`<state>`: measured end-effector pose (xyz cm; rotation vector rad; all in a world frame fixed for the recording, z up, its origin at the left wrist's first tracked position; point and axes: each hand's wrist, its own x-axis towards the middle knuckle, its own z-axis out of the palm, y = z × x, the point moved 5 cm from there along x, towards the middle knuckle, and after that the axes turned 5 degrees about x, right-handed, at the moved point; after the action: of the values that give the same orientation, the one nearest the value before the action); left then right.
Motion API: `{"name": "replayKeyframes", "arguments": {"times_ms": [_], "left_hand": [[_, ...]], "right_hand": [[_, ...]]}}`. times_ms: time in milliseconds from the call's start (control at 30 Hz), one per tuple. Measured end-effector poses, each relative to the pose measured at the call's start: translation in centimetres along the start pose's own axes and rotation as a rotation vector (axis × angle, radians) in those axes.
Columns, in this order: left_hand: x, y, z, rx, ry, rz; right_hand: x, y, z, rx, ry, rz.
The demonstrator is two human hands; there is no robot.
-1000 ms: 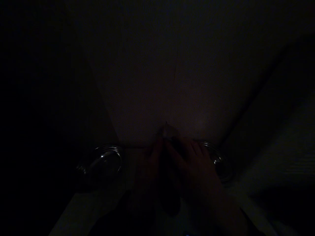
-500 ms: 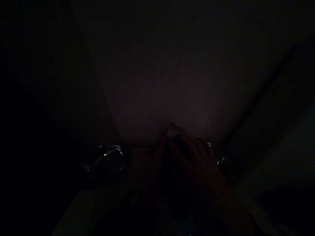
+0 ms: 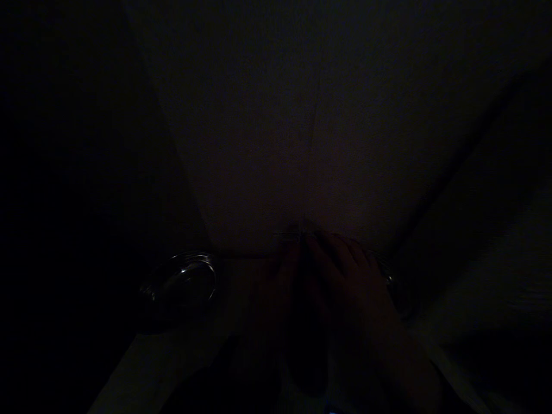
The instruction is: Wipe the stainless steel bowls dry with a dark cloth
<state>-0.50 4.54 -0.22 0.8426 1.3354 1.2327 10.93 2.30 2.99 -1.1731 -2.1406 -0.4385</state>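
One small, thin-looking piece (image 3: 301, 229) shows faintly at the fingertips, just beyond where the left hand (image 3: 273, 284) and the right hand (image 3: 362, 287) come close together. We judge it light and probably easy to bend or crease, though the dark hides what it is made of and whether it is slippery; we would take hold of it gently by its near edge, between thumb and fingertips. We see both hands with fingers reaching forward and bunched near it, the right one's fingers lying side by side, but we cannot tell whether either pinches it. Outward from there we count two glassy dishes: one (image 3: 207, 260) well to the left of the left hand, the other (image 3: 390, 280) just beside the right hand and partly hidden by it
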Motion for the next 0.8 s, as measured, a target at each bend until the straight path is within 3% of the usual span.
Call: {"name": "replayKeyframes", "arguments": {"times_ms": [100, 267, 533, 700, 800], "left_hand": [[0.1, -0.2, 0.2, -0.027, -0.023, -0.007], [0.7, -0.4, -0.4, -0.027, 0.058, 0.024], [-0.3, 0.5, 0.3, 0.009, 0.027, 0.008], [0.1, 0.2, -0.3, -0.011, 0.05, 0.019], [0.0, 0.1, -0.1, 0.0, 0.025, 0.02]], "right_hand": [[0.1, 0.1, 0.0, 0.006, -0.031, 0.003], [-0.1, -1.4, -0.4, 0.013, 0.004, -0.095], [0.1, 1.1, 0.0, 0.016, -0.04, 0.019], [-0.2, -0.7, -0.4, 0.007, -0.037, -0.068], [-0.2, -0.7, -0.4, -0.003, -0.038, -0.038]]}}
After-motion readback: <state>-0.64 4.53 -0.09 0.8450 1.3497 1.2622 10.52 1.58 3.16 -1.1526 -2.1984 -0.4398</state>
